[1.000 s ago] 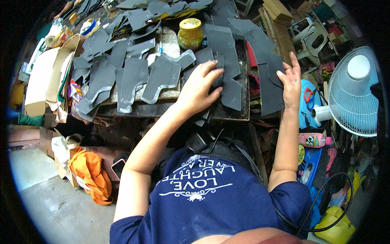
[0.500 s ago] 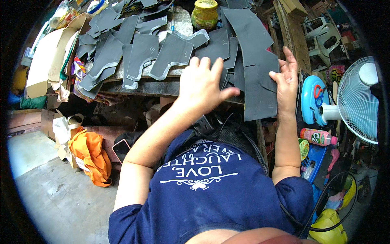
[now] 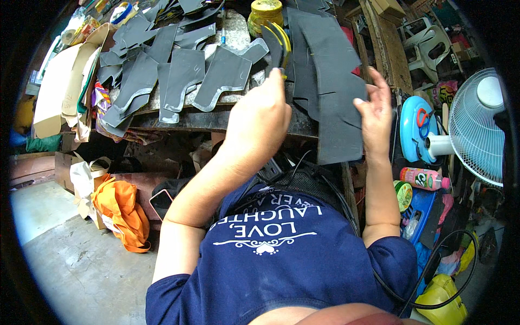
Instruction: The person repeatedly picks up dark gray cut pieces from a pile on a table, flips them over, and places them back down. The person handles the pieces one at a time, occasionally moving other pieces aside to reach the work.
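My left hand (image 3: 259,116) is closed on a few black cut pieces (image 3: 275,46), held tilted up on edge above the bench. Yellow lines show along their edges. A large black sheet (image 3: 338,92), slit in places, hangs over the bench's front edge to the right of that hand. Beside its right edge is my right hand (image 3: 377,111), fingers apart and thumb at or very near the sheet. Left of my left hand lie several black cut pieces (image 3: 223,76) with pale grey borders, overlapping on a speckled slab (image 3: 236,30).
A yellow-lidded jar (image 3: 264,16) stands behind the held pieces. To the right are a white fan (image 3: 479,124), red-handled scissors (image 3: 422,117) on a blue round lid (image 3: 413,135), and a pink bottle (image 3: 424,179). Cardboard sheets (image 3: 57,89) lean at the left; an orange bag (image 3: 122,208) sits below.
My left hand was spread over the black pieces; now it has closed and lifted some on edge. My right hand stays beside the large sheet, nearly unmoved.
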The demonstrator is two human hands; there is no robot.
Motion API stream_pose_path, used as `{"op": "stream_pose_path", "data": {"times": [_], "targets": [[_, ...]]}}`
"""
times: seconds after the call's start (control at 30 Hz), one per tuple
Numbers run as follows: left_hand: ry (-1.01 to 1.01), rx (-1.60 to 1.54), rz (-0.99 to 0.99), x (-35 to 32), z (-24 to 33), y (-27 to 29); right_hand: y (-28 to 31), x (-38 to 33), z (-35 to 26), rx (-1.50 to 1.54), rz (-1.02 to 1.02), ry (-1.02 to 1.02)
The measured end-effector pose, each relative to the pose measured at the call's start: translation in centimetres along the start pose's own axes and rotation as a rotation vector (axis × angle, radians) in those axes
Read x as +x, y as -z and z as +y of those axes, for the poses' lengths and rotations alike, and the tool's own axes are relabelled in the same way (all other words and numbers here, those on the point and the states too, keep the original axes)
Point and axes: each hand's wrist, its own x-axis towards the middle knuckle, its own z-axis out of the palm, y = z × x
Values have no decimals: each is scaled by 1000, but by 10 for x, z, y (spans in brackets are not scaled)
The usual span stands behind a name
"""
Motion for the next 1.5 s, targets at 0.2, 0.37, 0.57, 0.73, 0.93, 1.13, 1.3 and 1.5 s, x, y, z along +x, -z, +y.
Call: {"op": "stream_pose_path", "data": {"times": [0.2, 0.37, 0.57, 0.73, 0.93, 1.13, 1.3, 1.5], "targets": [[-114, 55, -67, 5, 21, -18, -44, 1, 14, 76, -191, -184], [-173, 38, -138, 2, 13, -14, -51, 5, 6, 199, -398, -299], [-78, 11, -151, 2, 2, -18, -21, 38, 15, -189, -268, -18], [-63, -111, -110, 2, -4, -15, -7, 90, 55, -674, -27, 60], [-28, -236, -61, -2, -8, -15, -35, 90, 75, -521, -68, 61], [-59, -255, -45, -2, -11, -15, -19, 116, 72, -584, -121, 86], [-33, -223, -75, -3, -9, -14, -12, 170, 76, -815, 62, 122], [-41, -208, -90, -1, -7, -12, -37, 212, 87, -1159, -11, -97]]}}
